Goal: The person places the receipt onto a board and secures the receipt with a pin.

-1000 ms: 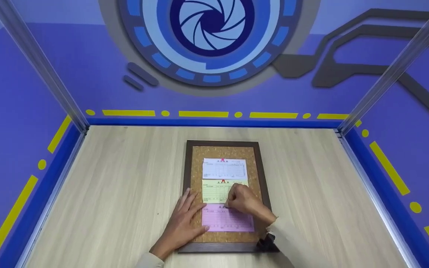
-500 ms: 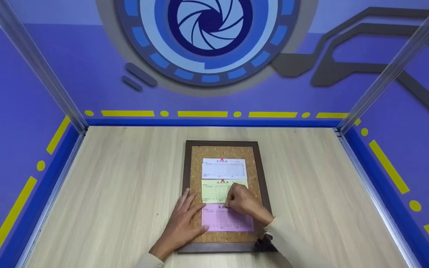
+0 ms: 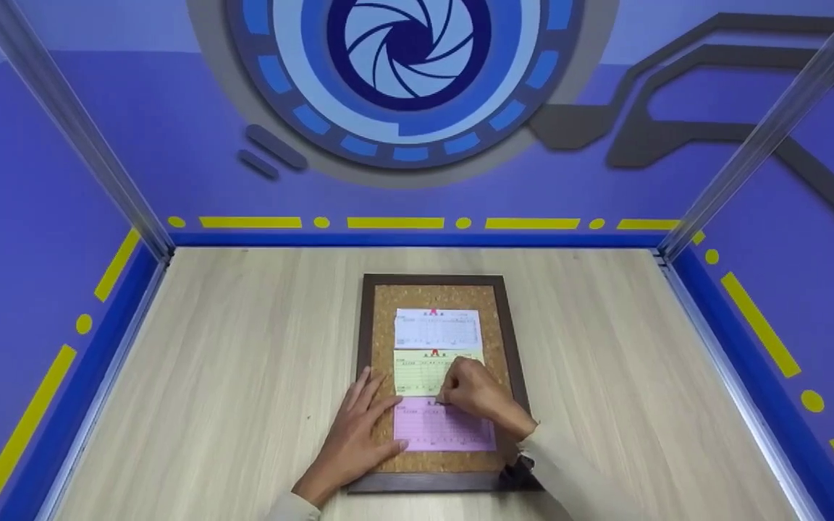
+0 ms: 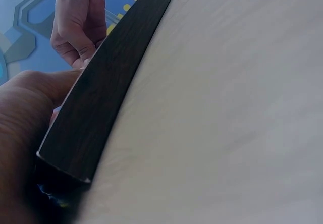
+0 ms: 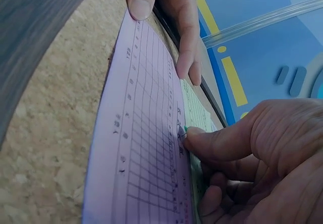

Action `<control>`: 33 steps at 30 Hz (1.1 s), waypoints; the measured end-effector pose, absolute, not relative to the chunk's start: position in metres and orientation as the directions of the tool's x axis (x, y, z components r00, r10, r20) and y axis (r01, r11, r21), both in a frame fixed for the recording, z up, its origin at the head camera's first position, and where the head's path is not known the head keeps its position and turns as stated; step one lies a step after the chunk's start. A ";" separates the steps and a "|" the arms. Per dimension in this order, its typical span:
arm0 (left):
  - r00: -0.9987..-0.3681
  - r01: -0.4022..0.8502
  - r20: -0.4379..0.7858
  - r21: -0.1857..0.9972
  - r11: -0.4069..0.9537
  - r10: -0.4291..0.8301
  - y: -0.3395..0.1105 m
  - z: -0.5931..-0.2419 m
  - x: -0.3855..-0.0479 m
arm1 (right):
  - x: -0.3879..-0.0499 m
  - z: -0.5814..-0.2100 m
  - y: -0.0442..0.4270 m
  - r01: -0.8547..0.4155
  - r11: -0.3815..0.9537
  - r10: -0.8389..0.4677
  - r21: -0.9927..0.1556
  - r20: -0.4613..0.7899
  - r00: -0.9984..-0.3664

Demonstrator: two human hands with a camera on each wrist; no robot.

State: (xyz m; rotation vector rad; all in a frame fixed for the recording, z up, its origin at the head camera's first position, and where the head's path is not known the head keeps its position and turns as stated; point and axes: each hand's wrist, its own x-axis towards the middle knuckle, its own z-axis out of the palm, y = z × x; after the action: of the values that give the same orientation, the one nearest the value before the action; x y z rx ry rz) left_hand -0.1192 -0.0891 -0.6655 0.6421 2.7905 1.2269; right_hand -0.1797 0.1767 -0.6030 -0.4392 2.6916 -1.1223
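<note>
A pink printed slip [image 3: 444,428] lies low on a framed corkboard [image 3: 439,463]. My left hand [image 3: 359,434] spreads its fingers over the board's left side, with thumb and a fingertip on the slip's left edge. At the slip's top edge my right hand [image 3: 476,389] pinches a small push pin [image 5: 184,129] between thumb and finger; only a bit of green and metal shows. Above lies a yellow-green slip [image 3: 417,375], partly behind the right hand, and then a white slip [image 3: 437,331]. Each of these two has a red pin at its top.
The corkboard's dark wooden frame [image 3: 368,325] lies flat on a pale wooden table [image 3: 258,347]. Blue printed panels [image 3: 417,195] enclose the table at the back and both sides, with clear corner posts [image 3: 764,137]. A dark strap [image 3: 520,470] sits at the right wrist.
Both hands and the slips stay in place on the board. The head view shifts very slightly.
</note>
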 end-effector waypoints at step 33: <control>-0.904 0.395 0.188 0.707 0.587 0.383 -0.090 -0.668 -0.120 | -0.170 -0.621 0.190 -0.393 0.605 -0.422 -0.692 0.139 -0.896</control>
State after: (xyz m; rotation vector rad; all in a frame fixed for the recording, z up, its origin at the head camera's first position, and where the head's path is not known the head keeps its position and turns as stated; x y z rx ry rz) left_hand -0.1199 -0.0897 -0.6676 0.6895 2.8117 1.2587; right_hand -0.1699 0.1897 -0.6208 -0.7059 2.7801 -1.1849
